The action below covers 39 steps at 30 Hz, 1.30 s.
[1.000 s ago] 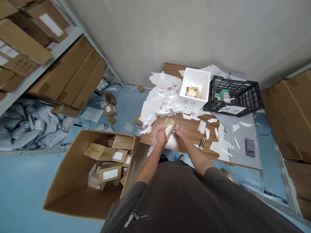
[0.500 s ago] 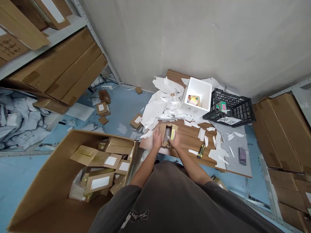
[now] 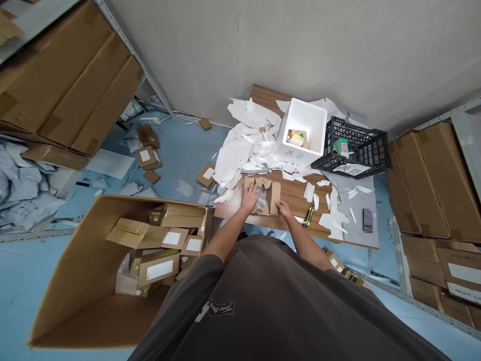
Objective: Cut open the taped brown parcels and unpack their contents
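Note:
A small cardboard parcel (image 3: 271,193) lies torn open on the low wooden table (image 3: 293,215), its flaps spread and a clear wrapped item showing inside. My left hand (image 3: 249,198) grips its left flap. My right hand (image 3: 282,207) pinches the right flap at the parcel's near corner. A yellow-and-black utility knife (image 3: 308,215) lies on the table just right of my right hand.
White paper scraps (image 3: 240,155) pile at the table's far left. A white foam box (image 3: 305,131) and a black crate (image 3: 353,148) stand at the back. A big open carton (image 3: 112,260) with several small parcels sits on the blue floor to my left. Stacked cartons flank both sides.
The parcel went from closed and held up in both hands to lying on the table with its flaps pulled apart. My view shifted.

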Each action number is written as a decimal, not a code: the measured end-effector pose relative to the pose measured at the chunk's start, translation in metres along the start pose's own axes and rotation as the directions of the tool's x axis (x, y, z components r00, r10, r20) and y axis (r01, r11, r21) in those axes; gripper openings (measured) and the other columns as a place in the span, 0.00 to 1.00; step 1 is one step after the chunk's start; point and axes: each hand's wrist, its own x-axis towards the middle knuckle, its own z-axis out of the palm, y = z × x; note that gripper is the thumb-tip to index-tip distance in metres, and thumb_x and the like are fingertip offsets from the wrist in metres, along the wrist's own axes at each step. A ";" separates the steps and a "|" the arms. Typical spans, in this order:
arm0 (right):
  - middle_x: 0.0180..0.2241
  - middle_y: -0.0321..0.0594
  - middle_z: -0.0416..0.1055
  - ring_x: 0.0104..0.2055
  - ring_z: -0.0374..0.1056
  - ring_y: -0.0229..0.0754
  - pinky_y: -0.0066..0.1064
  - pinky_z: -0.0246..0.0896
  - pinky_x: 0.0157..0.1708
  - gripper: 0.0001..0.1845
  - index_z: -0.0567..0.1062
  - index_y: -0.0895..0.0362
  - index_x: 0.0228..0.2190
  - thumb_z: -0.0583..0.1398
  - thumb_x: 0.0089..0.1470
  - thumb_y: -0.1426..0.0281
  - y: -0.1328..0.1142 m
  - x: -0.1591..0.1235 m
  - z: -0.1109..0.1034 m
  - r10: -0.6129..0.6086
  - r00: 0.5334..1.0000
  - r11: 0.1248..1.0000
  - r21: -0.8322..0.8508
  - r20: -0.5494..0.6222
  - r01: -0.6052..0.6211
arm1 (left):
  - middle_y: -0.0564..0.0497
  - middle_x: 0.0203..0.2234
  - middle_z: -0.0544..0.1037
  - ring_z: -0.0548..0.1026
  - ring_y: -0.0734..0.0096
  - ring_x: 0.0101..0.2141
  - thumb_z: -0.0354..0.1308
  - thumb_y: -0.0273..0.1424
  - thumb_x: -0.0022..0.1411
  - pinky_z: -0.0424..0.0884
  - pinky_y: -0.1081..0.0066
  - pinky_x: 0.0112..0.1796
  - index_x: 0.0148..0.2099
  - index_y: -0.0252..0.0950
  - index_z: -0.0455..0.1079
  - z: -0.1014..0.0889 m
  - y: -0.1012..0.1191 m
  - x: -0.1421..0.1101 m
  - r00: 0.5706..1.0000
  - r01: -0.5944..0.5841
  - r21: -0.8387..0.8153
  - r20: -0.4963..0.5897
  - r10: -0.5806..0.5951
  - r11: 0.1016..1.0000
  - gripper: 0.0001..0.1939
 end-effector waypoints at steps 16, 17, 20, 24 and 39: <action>0.35 0.39 0.78 0.40 0.72 0.48 0.35 0.70 0.43 0.24 0.76 0.55 0.41 0.65 0.57 0.47 0.012 -0.003 0.008 -0.008 0.994 1.000 -0.026 -0.106 0.006 | 0.36 0.81 0.43 0.42 0.35 0.79 0.82 0.53 0.46 0.46 0.41 0.74 0.72 0.39 0.68 -0.019 -0.022 -0.047 0.978 -0.086 0.069 0.196 0.071 0.994 0.56; 0.37 0.41 0.78 0.42 0.72 0.49 0.36 0.70 0.45 0.24 0.76 0.56 0.44 0.64 0.58 0.49 0.010 -0.004 0.008 -0.036 0.985 0.995 -0.102 -0.171 0.019 | 0.35 0.81 0.43 0.42 0.35 0.79 0.82 0.52 0.47 0.47 0.41 0.74 0.72 0.38 0.68 -0.013 -0.020 -0.055 0.984 -0.061 0.072 0.172 0.048 0.996 0.56; 0.46 0.50 0.77 0.52 0.69 0.53 0.42 0.66 0.56 0.19 0.77 0.58 0.49 0.62 0.61 0.61 -0.003 -0.003 0.009 -0.245 0.935 0.902 -0.413 -0.255 0.123 | 0.35 0.80 0.45 0.41 0.37 0.79 0.81 0.49 0.51 0.50 0.41 0.74 0.72 0.37 0.68 0.002 -0.014 -0.069 0.997 -0.003 0.052 0.079 -0.001 0.999 0.51; 0.49 0.53 0.77 0.58 0.66 0.55 0.41 0.60 0.63 0.14 0.83 0.56 0.44 0.59 0.62 0.74 -0.037 0.010 0.033 -0.387 0.898 0.631 -0.649 0.211 0.425 | 0.37 0.80 0.46 0.41 0.36 0.79 0.80 0.45 0.55 0.58 0.40 0.71 0.63 0.38 0.77 0.011 -0.008 -0.075 0.999 0.041 0.001 0.011 -0.041 0.999 0.37; 0.78 0.56 0.48 0.80 0.39 0.66 0.62 0.45 0.73 0.50 0.59 0.56 0.76 0.63 0.54 0.76 -0.091 0.065 0.080 -0.331 0.883 0.482 -0.746 0.332 0.461 | 0.48 0.76 0.63 0.49 0.42 0.78 0.71 0.35 0.65 0.59 0.42 0.70 0.39 0.39 0.84 0.007 -0.025 -0.105 0.999 -0.044 0.003 -0.033 0.044 0.999 0.05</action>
